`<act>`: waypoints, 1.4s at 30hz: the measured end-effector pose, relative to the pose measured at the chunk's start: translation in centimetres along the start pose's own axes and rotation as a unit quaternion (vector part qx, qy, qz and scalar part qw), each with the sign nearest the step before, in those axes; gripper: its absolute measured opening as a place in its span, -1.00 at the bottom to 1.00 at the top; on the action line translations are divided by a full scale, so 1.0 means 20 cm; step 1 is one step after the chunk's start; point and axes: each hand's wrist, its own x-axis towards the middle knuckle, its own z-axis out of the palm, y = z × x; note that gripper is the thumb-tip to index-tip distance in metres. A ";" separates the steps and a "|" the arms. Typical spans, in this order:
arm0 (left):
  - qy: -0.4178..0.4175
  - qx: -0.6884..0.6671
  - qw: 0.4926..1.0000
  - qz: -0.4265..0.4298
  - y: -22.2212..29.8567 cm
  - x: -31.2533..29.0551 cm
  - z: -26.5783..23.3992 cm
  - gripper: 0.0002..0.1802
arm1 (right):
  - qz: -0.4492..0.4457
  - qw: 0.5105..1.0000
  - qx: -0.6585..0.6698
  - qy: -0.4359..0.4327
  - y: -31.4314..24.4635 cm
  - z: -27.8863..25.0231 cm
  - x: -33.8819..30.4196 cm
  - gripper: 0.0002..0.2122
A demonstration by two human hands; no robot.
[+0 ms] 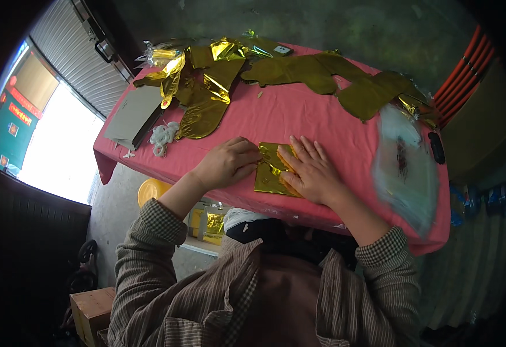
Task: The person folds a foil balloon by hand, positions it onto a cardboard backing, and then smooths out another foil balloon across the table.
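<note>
A small folded gold foil piece [271,176] lies on the pink tablecloth [299,115] near the front edge. My left hand [227,163] rests at its left side, fingers curled, fingertips pinching the foil's upper left edge. My right hand [311,170] lies flat with spread fingers, pressing down on the foil's right part. Both forearms wear checked sleeves.
Flat gold foil balloons [316,72] and crumpled gold foil [203,92] cover the table's far side. Grey cardboard sheets [132,113] and a pile of white rings [163,136] sit at the left. A clear plastic bag [406,165] and a dark remote-like object [436,147] lie at the right.
</note>
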 end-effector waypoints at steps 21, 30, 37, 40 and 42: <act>0.008 -0.096 0.994 -0.059 -0.04 0.01 -0.03 -0.75 | 0.010 1.000 0.006 0.010 0.01 0.02 0.01 -0.53; -0.090 -0.081 0.993 -0.016 0.02 0.04 0.04 -0.48 | 0.012 1.000 0.014 0.002 0.01 0.02 0.01 -0.53; -0.150 -0.038 0.988 -0.008 0.04 0.02 0.03 -0.37 | 0.011 1.000 0.011 0.001 0.01 0.01 0.00 -0.51; -0.158 -0.025 0.987 0.004 0.05 0.01 0.02 -0.27 | 0.007 1.000 0.015 0.015 0.02 0.03 0.00 -0.49; -0.155 0.000 0.988 0.006 0.08 -0.02 0.00 -0.18 | -0.011 1.000 0.023 0.004 0.01 0.02 0.00 -0.47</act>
